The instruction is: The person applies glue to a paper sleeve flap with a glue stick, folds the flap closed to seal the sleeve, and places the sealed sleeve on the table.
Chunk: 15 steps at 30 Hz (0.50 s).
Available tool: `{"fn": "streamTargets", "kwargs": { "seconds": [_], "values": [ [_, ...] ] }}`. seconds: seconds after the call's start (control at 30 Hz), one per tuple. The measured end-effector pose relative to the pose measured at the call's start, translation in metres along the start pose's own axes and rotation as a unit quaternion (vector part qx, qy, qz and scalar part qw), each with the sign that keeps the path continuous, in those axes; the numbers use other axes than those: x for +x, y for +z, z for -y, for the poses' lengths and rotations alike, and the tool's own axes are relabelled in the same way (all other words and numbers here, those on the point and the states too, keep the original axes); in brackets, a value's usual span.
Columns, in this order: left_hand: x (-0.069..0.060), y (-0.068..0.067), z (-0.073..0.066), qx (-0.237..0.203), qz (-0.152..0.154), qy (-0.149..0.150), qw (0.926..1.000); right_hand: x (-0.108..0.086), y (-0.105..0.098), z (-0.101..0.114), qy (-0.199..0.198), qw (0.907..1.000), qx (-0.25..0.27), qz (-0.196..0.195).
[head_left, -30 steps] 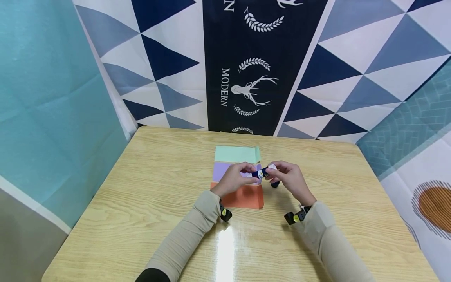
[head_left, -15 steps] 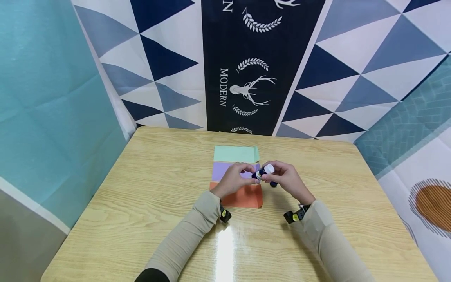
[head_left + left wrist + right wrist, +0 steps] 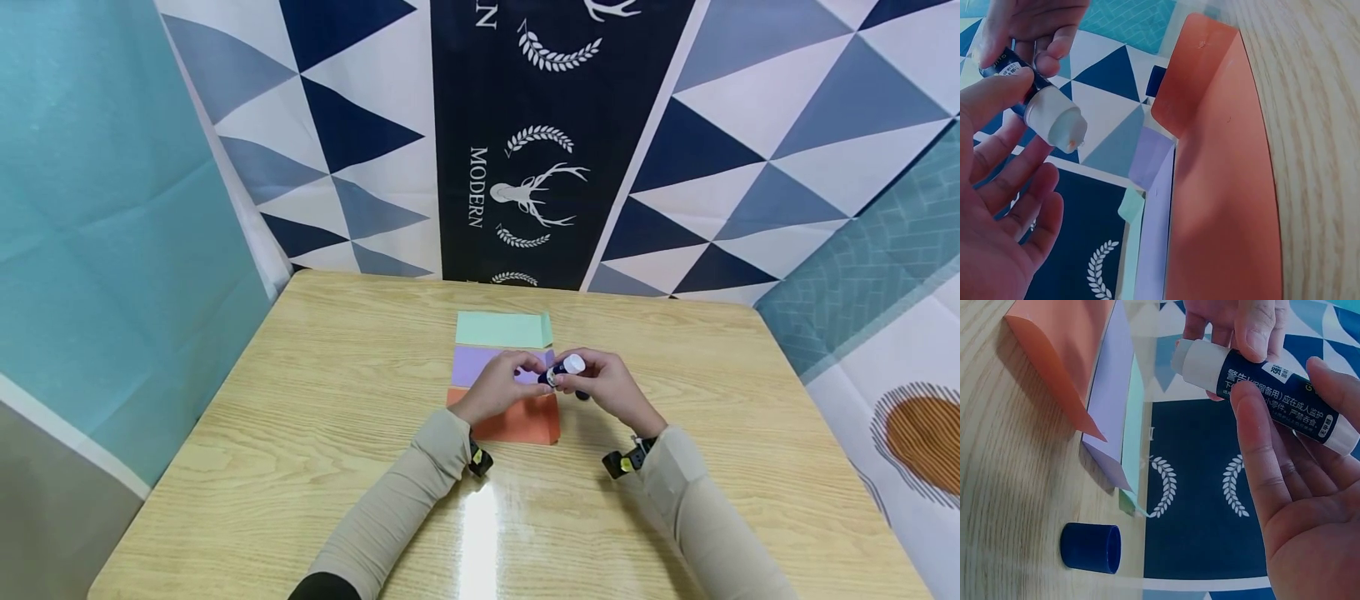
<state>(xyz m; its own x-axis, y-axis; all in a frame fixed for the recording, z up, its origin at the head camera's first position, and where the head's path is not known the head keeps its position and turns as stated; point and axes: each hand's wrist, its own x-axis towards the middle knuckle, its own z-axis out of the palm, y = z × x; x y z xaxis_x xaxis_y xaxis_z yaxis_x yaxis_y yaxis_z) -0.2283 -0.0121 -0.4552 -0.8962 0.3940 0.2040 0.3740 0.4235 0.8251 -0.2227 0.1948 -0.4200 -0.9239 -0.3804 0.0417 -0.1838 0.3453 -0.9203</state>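
Note:
A dark blue glue stick (image 3: 557, 372) with a white end is held above the papers by both hands. My left hand (image 3: 498, 385) pinches it near the uncapped end, where pale glue shows in the left wrist view. My right hand (image 3: 611, 385) grips the other end between thumb and fingers. Below lie three folded paper pieces: green (image 3: 498, 329), purple (image 3: 472, 367) and orange-red (image 3: 525, 421), each with a raised flap at its right end. The blue cap (image 3: 1090, 547) lies on its side on the table beside the papers.
The wooden table (image 3: 315, 375) extends around the papers. Behind it hangs a patterned cloth (image 3: 525, 142) with triangles and a dark deer panel. A teal cloth (image 3: 135, 183) hangs at the left.
The glue stick has turned in the hands, so its white base now faces the head camera. My right hand has shifted its fingers on it; my left hand has hardly moved.

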Motion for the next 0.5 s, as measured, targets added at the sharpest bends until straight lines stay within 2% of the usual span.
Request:
{"fn": "streamTargets", "kwargs": {
  "seconds": [0.27,0.5],
  "values": [
    [-0.0016,-0.0021,0.0014,0.0,0.012,-0.01,0.9999,0.0002,-0.001,-0.0027,0.006,0.9998,0.012,-0.014],
    [-0.0048,-0.0064,0.006,0.019,0.04,-0.056,0.9974,0.0,-0.0018,-0.0047,0.007,0.9996,0.014,-0.025]
  ]
}}
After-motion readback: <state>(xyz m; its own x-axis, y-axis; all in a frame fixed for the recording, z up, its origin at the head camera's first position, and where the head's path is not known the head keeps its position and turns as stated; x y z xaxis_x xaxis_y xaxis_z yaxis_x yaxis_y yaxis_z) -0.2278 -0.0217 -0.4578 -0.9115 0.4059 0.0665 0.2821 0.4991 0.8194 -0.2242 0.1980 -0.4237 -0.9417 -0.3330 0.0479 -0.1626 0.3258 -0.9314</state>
